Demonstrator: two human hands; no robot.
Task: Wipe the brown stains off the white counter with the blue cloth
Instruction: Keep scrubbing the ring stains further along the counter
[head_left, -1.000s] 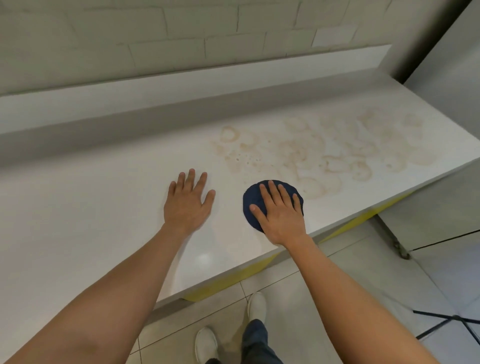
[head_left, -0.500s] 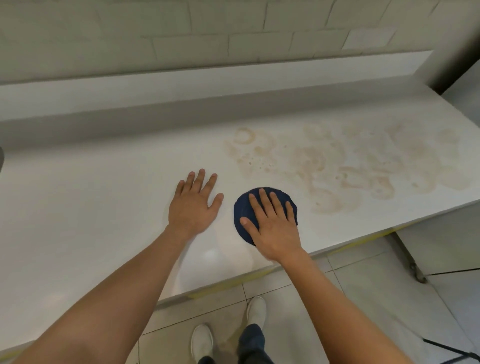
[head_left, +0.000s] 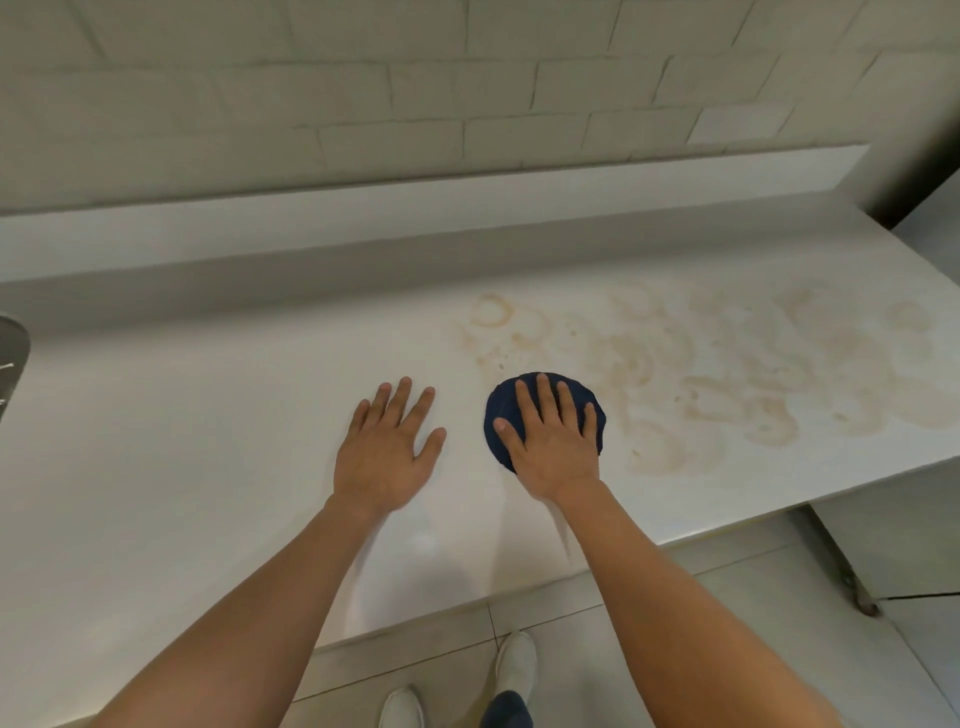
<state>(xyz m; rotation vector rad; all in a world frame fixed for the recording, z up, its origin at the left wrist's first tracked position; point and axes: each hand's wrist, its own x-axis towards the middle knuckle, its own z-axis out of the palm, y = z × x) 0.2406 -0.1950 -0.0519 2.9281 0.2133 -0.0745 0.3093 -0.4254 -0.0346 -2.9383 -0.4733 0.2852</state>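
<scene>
A round dark blue cloth (head_left: 501, 415) lies flat on the white counter (head_left: 182, 441), near its front edge. My right hand (head_left: 553, 441) presses down on it with straight, spread fingers and covers most of it. My left hand (head_left: 387, 447) rests flat on the bare counter a hand's width to the left of the cloth. Brown stains (head_left: 727, 384), rings and smears, spread over the counter from just behind the cloth out to the right end.
A raised ledge (head_left: 415, 208) and a tiled wall run along the back of the counter. A grey metal object (head_left: 10, 353) shows at the left edge. The counter ends at the right by a wall corner. My white shoes (head_left: 514, 670) stand on the tiled floor below.
The view has shifted, so the stained area sits further right in frame. Both hands stay flat in the same places on the counter and the cloth.
</scene>
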